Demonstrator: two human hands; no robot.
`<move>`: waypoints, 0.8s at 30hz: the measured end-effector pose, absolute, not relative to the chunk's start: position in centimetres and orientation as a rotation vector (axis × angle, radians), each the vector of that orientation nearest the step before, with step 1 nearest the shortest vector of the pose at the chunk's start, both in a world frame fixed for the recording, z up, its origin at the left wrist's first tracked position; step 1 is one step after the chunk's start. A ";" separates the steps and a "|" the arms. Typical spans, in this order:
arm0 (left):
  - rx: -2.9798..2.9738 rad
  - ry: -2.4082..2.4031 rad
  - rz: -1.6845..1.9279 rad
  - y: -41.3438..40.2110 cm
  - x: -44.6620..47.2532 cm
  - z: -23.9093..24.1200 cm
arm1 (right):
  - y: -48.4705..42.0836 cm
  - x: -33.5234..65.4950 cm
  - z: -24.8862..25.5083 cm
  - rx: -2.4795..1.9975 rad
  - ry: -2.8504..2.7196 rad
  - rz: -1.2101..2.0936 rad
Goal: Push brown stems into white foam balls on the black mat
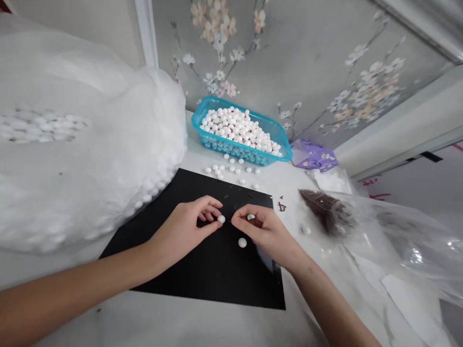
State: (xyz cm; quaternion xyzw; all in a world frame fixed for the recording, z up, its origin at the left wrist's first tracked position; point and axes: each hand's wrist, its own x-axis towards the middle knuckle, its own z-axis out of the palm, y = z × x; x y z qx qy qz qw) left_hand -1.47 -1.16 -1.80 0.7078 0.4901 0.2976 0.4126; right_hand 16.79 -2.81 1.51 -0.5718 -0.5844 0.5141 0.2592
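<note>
Both hands meet over the middle of the black mat (pixel 202 274), fingertips pointing at each other and almost touching. The left hand (pixel 184 226) is closed to a pinch, thumb and forefinger gripping a small white bead (pixel 221 219) at its very tip. The right hand (pixel 265 231) is curled just as tight, its pinched fingertips just right of that bead, with a second bead (pixel 251 217) tucked in among its fingers. Whether the pinch itself grips anything finer is too small to tell. A loose bead (pixel 242 242) lies on the mat just below the gap between the hands and nearer the right hand. The beads are round, so there is no long axis to speak of. The teal basket (pixel 202 112) heaped with beads stands well beyond the hands, with strays scattered before it. A big white bag (pixel 90 159) bulks at left and a clear bag (pixel 398 231) of brown pieces (pixel 327 209) lies at right. No brand or label shows. The red marks (pixel 376 189) at far right cannot be read.
</note>
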 end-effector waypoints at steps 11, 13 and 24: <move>1.781 1.242 0.767 -1.2 -1.3 -1.8 | -2.3 15.7 0.2 -1.610 -1.584 1.330; 1.773 1.245 0.769 -1.2 -1.3 -1.8 | -2.2 15.7 0.0 -1.619 -1.570 1.309; 1.727 1.281 0.736 -1.1 -1.3 -1.6 | -2.0 15.8 -0.5 -1.595 -1.491 1.343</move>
